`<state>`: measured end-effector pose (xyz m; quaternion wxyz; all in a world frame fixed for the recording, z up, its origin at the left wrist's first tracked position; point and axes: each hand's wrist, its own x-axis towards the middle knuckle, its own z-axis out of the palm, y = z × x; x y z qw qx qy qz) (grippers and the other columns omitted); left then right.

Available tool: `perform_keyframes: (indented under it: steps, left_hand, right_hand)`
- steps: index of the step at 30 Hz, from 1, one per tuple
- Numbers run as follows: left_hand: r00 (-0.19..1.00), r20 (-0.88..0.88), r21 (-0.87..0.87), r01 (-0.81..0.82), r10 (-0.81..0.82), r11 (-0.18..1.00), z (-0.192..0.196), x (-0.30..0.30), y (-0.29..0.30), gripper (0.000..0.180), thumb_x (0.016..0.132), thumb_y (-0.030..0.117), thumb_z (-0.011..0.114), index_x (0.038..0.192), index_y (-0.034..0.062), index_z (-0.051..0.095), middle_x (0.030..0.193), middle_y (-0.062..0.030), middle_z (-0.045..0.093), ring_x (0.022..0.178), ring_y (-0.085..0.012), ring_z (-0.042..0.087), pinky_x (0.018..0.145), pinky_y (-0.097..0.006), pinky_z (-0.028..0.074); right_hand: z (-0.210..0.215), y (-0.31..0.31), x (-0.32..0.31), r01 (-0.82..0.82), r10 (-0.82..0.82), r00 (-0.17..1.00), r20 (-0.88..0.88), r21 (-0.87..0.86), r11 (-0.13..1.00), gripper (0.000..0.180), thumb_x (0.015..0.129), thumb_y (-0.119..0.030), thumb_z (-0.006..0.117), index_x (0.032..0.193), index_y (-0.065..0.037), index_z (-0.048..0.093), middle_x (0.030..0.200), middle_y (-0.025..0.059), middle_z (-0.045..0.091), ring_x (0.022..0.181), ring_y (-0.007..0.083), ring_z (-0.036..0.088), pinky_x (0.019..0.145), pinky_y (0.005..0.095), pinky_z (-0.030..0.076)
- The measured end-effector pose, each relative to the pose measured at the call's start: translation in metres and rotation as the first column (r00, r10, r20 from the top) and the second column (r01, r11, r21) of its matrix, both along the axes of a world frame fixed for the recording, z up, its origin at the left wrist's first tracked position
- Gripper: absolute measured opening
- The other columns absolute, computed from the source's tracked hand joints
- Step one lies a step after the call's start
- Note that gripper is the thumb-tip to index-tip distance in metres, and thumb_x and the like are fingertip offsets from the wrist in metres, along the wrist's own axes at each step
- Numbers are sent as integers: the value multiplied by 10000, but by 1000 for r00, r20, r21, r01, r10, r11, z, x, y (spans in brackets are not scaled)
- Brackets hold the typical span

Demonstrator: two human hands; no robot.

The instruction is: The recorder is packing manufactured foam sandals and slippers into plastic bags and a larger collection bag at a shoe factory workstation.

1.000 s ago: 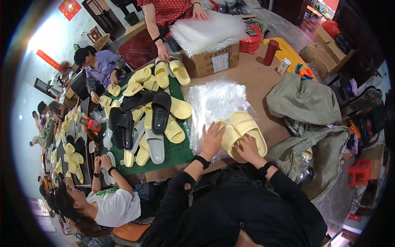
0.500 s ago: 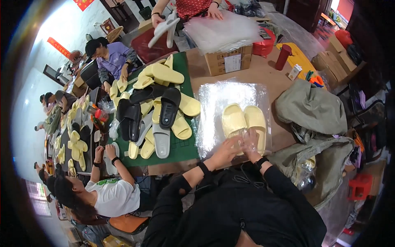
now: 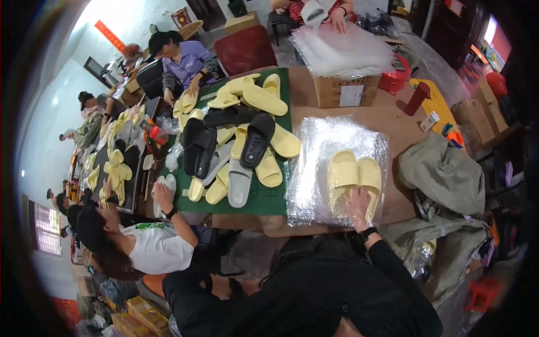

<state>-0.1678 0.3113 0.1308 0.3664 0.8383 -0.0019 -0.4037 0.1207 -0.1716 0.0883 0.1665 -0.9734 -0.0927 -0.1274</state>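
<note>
The brown worktop (image 3: 404,126) spreads ahead of the right hand (image 3: 357,203), and a green mat (image 3: 264,199) covers its part to the left of the hand. A grey-green bag (image 3: 443,174) lies slumped to the right of the hand. A carton (image 3: 342,92) topped with clear bags (image 3: 339,50) stands well ahead of the hand. A clear plastic sheet (image 3: 317,163) lies under the hand and reaches forward and left of it. On the mat, left of the hand, lies a heap of slippers (image 3: 247,140), yellow, black and grey. Two yellow slippers (image 3: 353,175) lie side by side on the sheet, toes away from the hand. The right hand rests on their near ends, fingers spread and pressing down rather than clenched round anything; a dark band (image 3: 368,232) sits on its wrist. The left hand is hidden below the worktop edge, so I cannot tell whether it grips anything.
</note>
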Motion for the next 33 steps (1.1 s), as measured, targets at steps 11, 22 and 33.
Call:
perform_keyframes:
  steps: [11,22,33]
  left_hand:
    - [994,52,-66,96,-93,993,152,-165,291,333,857,270,536,1048,0,576,987,-198,575,934,-335,558,848,-404,428]
    - [989,114,-71,101,-92,992,-89,-151,37,350,853,300,551,1016,-6,593,908,-186,602,871,-321,586,812,-392,447]
    - [978,208,-62,-9,22,998,-21,187,-110,371,848,330,566,984,-13,609,829,-174,629,809,-306,614,776,-380,467]
  right_hand:
    - [12,28,11,-22,39,987,-156,109,994,441,800,-254,555,1126,39,505,1032,211,501,1015,362,457,858,485,316]
    - [22,39,11,-33,35,998,-57,40,999,341,797,-240,531,1041,-2,537,948,170,509,948,333,487,806,457,359]
    - [13,58,6,-93,96,993,-64,43,995,346,739,-227,572,1013,-17,553,945,166,517,975,322,491,809,462,368]
